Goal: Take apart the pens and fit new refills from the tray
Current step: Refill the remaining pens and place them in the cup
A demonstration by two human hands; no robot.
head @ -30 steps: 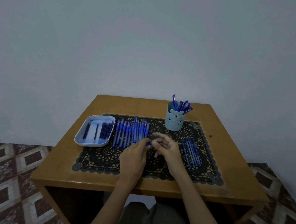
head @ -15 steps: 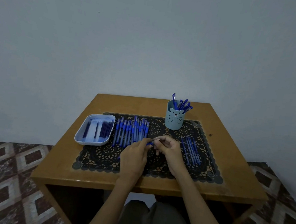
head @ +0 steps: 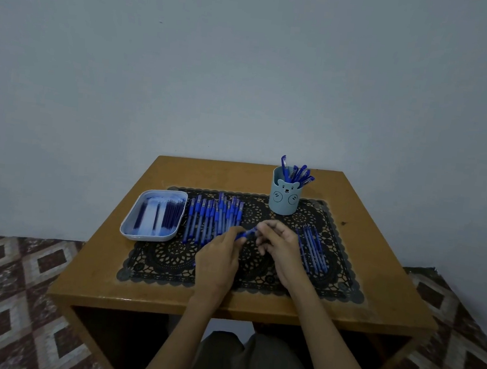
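Pen (head: 246, 234), blue, one item: held between both hands just above the mat. The left hand (head: 217, 253) grips its near part with curled fingers, and the right hand (head: 281, 246) pinches its far end at the fingertips. Whether the parts are coming apart or going together cannot be told.

Progress, as judged:
- Row of pens (head: 215, 220): many, lying side by side just beyond the left hand. These are probably the stock not yet handled, so much work is left.
- Tray (head: 130, 233): pale, to the left of the left hand and beside the row. Refills (head: 174, 213) lie in it, a dark bunch on the side nearer the hands and a few apart, so the supply is not used up.
- Thin blue sticks (head: 313, 250): a small batch just right of the right hand. They may be pulled-out refills or finished pens, but are too small to tell.
- Cup (head: 285, 198): pale blue with a bear face, beyond the right hand. Capped pens stand in it, possibly the finished ones.

Surface: a black lace mat (head: 169, 262) lies under both hands on a brown wooden worktop (head: 373, 301).

Room: a plain pale wall (head: 247, 65) stands behind the worktop. The floor (head: 2, 295) is patterned in red-brown and cream diamonds. The light is dim.
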